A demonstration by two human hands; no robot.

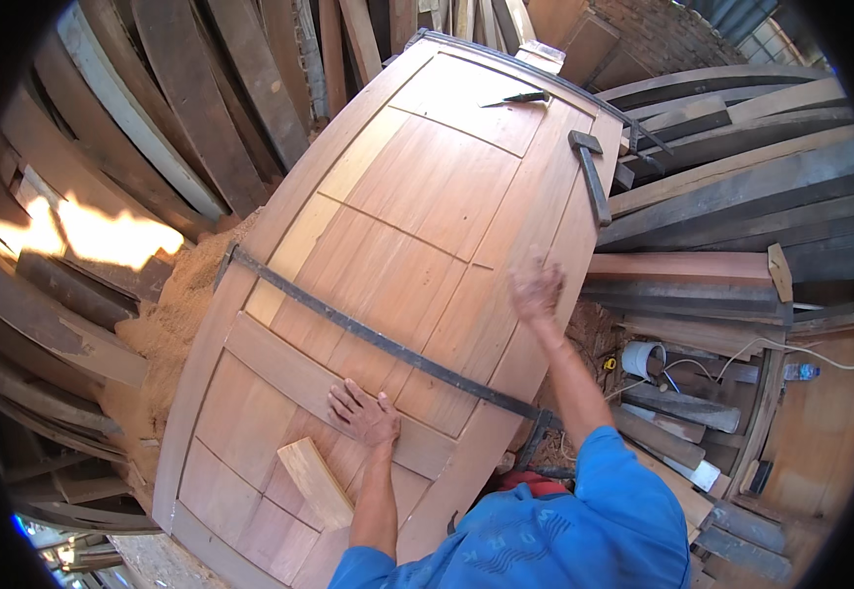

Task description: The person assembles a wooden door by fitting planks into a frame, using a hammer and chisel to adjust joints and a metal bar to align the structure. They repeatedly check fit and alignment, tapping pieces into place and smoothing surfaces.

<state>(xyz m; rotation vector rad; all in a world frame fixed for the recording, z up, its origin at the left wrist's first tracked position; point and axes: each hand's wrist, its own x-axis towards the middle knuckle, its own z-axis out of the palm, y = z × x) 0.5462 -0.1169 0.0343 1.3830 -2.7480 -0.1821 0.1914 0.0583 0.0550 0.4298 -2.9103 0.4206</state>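
A large wooden panelled door (402, 231) lies in front of me, its frame and panels fitted together. My left hand (363, 416) rests flat with fingers spread on a cross rail of the door. Beside it lies a short wooden block (317, 483). My right hand (537, 287) is over the door's right side, slightly blurred, its fingers apart and nothing visible in them. A dark bar clamp (378, 339) spans the door between my hands. Farther up lie a hammer (592, 179) and a pointed tool with a black handle (520, 99).
Another bar clamp (515, 64) crosses the far end. Planks (240, 108) lean at the back left, and stacked boards (741, 196) fill the right. Sawdust (176, 339) is heaped on the left. A white bucket (643, 360) and a cable (810, 348) are at the right.
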